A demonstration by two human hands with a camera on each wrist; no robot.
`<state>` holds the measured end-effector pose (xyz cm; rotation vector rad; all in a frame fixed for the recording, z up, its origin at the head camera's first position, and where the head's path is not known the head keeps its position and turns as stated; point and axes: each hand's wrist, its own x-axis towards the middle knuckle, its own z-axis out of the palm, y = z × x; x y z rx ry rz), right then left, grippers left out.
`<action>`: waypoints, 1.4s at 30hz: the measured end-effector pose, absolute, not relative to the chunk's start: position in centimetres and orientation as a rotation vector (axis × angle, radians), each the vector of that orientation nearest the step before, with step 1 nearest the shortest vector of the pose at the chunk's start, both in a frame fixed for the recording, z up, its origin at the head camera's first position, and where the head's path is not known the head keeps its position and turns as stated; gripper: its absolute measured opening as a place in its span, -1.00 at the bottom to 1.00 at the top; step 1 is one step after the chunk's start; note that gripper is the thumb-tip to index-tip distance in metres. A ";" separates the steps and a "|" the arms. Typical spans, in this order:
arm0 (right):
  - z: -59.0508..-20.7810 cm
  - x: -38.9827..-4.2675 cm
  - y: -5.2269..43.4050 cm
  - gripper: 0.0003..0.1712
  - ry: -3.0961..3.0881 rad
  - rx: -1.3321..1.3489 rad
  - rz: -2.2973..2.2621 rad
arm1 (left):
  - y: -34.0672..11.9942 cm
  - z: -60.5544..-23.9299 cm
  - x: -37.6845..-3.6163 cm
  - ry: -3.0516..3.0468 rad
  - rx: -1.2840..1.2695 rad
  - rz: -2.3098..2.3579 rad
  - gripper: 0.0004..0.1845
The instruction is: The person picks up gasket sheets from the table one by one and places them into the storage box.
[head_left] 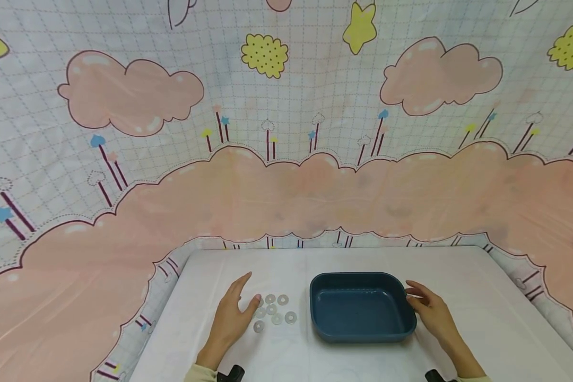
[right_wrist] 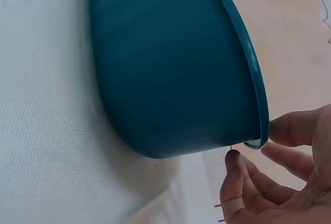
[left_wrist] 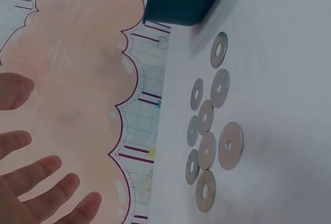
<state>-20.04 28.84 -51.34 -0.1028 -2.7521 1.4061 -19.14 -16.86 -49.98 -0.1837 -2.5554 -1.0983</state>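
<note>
My left hand [head_left: 248, 294] lies flat on the white table with straight fingers, its thumb beside a cluster of several flat metal washers [head_left: 273, 311]. The left wrist view shows the same washers [left_wrist: 211, 128], some overlapping, with my left fingers [left_wrist: 44, 182] spread out and holding nothing. A dark blue rectangular tray [head_left: 360, 331] sits empty to the right of the washers. My right hand [head_left: 410, 293] is at the tray's right rim, fingertips against or just off it. The right wrist view shows the tray's outer wall [right_wrist: 170, 63], with my right hand [right_wrist: 258, 151] loosely curved at the rim.
The white table [head_left: 482, 297] is backed and flanked by a pink and white cartoon cloud cloth [head_left: 315, 196]. The table's left edge [left_wrist: 160, 131] runs close to the washers. Bare table surface lies behind the tray and to its right.
</note>
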 end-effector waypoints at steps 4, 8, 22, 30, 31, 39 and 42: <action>-51.4 -20.0 28.9 -0.43 -2.762 -0.140 1.529 | -17.6 -50.6 -19.0 -2.493 -0.205 -1.172 -0.40; -51.5 -20.1 29.0 -0.45 -2.732 -0.171 1.660 | -18.3 -51.1 -18.6 -2.491 -0.168 -1.212 -0.44; -51.6 -20.4 29.7 -0.41 -2.662 -0.198 1.909 | -20.7 -52.4 -17.7 -2.511 0.025 -1.402 -0.52; -51.6 -20.5 29.9 -0.41 -2.672 -0.213 1.924 | -21.6 -53.1 -18.1 -2.554 0.039 -1.376 -0.60; -51.6 -20.5 29.9 -0.41 -2.673 -0.212 1.924 | -21.7 -53.3 -18.2 -2.568 0.039 -1.372 -0.60; -51.8 -20.5 29.9 -0.41 -2.687 -0.211 1.915 | -21.9 -54.6 -19.6 -2.675 -0.012 -1.405 -0.65; -51.8 -20.5 30.0 -0.41 -2.688 -0.226 1.913 | -21.9 -55.0 -20.1 -2.731 -0.040 -1.374 -0.66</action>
